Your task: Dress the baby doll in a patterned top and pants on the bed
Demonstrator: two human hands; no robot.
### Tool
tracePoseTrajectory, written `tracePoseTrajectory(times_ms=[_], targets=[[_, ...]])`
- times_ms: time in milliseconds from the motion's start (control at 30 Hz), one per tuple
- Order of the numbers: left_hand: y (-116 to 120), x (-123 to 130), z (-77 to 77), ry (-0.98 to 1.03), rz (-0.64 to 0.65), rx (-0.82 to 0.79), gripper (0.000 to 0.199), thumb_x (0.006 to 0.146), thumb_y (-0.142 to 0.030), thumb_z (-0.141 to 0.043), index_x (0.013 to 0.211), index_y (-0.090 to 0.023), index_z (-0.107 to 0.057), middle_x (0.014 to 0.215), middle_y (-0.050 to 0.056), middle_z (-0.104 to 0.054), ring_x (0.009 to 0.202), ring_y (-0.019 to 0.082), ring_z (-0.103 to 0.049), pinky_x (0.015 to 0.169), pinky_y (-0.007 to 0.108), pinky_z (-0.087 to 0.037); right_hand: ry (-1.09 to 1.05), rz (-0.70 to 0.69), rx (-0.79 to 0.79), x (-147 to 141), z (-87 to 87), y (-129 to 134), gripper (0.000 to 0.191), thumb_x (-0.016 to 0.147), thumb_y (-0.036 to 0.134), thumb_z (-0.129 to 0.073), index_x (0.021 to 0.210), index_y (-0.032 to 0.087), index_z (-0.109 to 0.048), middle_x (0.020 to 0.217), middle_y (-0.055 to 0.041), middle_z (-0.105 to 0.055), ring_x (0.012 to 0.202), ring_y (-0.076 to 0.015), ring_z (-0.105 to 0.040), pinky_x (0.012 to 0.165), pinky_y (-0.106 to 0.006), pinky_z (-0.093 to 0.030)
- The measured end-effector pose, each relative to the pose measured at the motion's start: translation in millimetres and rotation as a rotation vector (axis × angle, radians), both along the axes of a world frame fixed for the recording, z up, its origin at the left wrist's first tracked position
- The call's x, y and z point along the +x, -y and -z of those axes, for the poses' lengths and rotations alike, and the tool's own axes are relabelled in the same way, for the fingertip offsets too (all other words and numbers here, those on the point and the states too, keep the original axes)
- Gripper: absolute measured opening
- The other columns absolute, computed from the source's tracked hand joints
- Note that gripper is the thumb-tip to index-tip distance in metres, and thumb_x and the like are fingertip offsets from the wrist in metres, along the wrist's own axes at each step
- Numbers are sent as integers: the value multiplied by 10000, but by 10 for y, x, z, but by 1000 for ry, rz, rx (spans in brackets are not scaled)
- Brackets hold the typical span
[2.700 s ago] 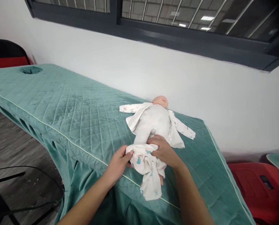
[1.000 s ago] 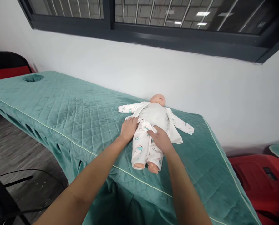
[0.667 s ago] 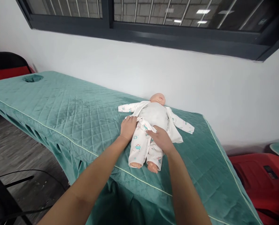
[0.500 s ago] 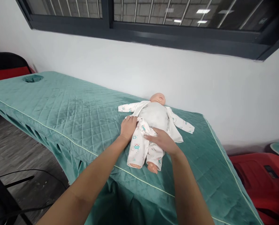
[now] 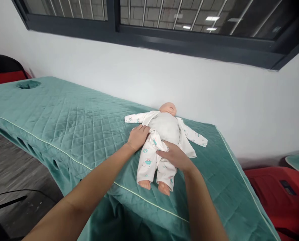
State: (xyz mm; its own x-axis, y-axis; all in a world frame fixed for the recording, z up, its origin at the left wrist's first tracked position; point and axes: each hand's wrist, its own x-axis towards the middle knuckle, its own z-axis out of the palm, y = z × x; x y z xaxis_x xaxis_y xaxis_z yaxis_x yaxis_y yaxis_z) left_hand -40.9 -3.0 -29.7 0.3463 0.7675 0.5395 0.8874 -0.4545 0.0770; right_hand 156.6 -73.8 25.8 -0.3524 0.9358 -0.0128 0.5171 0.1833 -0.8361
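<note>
A baby doll (image 5: 165, 125) lies on its back on a green quilted bed cover, its head by the wall and its feet towards me. It wears an open white printed jacket (image 5: 189, 134) with the sleeves spread, and white printed trousers (image 5: 146, 160). My left hand (image 5: 138, 136) grips the trousers' waistband at the doll's left-hand side in view, fingers curled over it. On the other side my right hand (image 5: 176, 155) holds the trousers at the hip, thumb across the front; its other fingertips are partly hidden. Both of the doll's feet stick out of the trouser legs.
The bed (image 5: 76, 117) runs along a white wall beneath a dark window frame (image 5: 189, 40). A face hole (image 5: 28, 84) is at its far left end. Red chairs (image 5: 275, 197) stand at the right and far left. A black cable (image 5: 18, 191) hangs at lower left.
My left hand has shifted slightly inward along the waistband. More of the doll's foot shows below the left trouser leg. The camera view has moved a little; my right hand keeps its hold.
</note>
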Motion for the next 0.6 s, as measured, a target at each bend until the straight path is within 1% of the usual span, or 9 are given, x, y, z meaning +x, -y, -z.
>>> tracePoseTrajectory(times_ms=[67, 167, 267, 367, 433, 500, 600], targets=[[-45, -3, 8, -1, 9, 3, 191, 981, -264, -465, 1090, -177, -596, 1029, 86, -670, 984, 237, -583, 779, 353, -431, -18, 39, 3, -2, 5, -28, 252, 814, 372, -646, 1023, 241, -700, 1019, -17, -729, 944, -267, -646, 830, -373, -499], [-74, 3, 29, 6, 0, -11, 216, 994, -281, -430, 1084, -173, -594, 1021, 94, -670, 967, 241, -592, 774, 361, -423, -27, 104, -10, 2, 20, -73, 234, 796, 391, -665, 957, 227, -706, 917, -19, -726, 854, -252, -639, 754, -354, -496], [-77, 13, 43, 31, -43, -62, 232, 1003, -294, -402, 1065, -176, -592, 1003, 93, -676, 933, 239, -611, 774, 362, -413, -20, 162, -45, 2, 39, -96, 239, 785, 423, -682, 910, 221, -705, 838, -15, -710, 780, -233, -620, 700, -338, -482], [-85, 16, 52, 68, -87, -125, 225, 1004, -286, -397, 1061, -179, -587, 1017, 89, -683, 902, 228, -630, 770, 353, -407, -50, 206, -79, 0, 49, -90, 270, 772, 453, -704, 903, 216, -703, 828, -16, -701, 780, -230, -610, 686, -329, -471], [-97, 15, 60, 85, -92, -146, 216, 1001, -281, -402, 1066, -184, -584, 1034, 86, -685, 908, 226, -637, 771, 350, -408, -115, 197, -112, 10, 53, -75, 288, 777, 465, -709, 914, 212, -701, 857, -20, -702, 808, -229, -609, 697, -325, -469], [-107, 14, 70, 94, -89, -148, 209, 997, -280, -409, 1071, -188, -582, 1037, 84, -687, 917, 230, -641, 776, 353, -411, -238, 177, -147, 33, 62, -59, 293, 795, 462, -702, 945, 210, -699, 895, -22, -704, 833, -223, -610, 711, -318, -468], [-111, 10, 83, 100, -81, -140, 206, 992, -276, -413, 1071, -188, -583, 1048, 85, -688, 921, 232, -643, 780, 359, -420, -431, 183, -173, 79, 102, -44, 287, 796, 436, -718, 972, 210, -703, 886, -18, -702, 805, -198, -606, 704, -302, -459]])
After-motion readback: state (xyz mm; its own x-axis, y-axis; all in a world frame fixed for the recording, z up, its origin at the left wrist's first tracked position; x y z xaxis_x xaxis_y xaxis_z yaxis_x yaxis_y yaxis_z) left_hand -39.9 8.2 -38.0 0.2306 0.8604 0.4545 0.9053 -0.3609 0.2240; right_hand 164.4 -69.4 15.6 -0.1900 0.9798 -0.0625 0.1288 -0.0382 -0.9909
